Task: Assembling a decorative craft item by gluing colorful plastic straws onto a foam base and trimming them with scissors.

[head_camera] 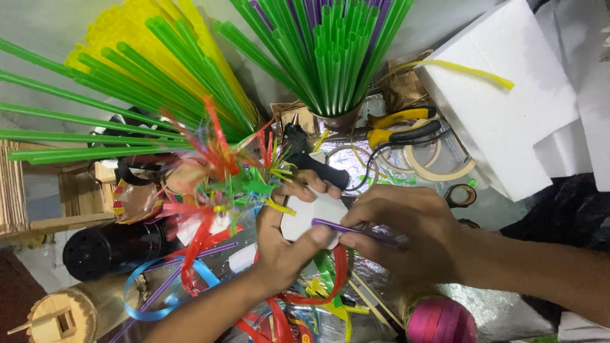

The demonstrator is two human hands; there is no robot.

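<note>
My left hand [286,244] grips a white foam disc [316,216] from below, thumb across its front edge. Pinched in my right hand [403,232] is a purple straw piece [343,227], which lies across the disc's lower edge. Beside the disc on its left is a cluster of cut red, green and yellow straw strips [222,171] fanned out like petals. The two hands almost touch at the disc.
Bundles of green straws [330,51] and yellow straws [136,32] stand behind. Yellow-handled pliers [397,127], a black glue gun [308,159], tape rolls [438,168], white foam blocks [502,101], a pink ribbon spool [441,321], a blue ribbon [149,295] and a black cylinder [111,248] surround the hands.
</note>
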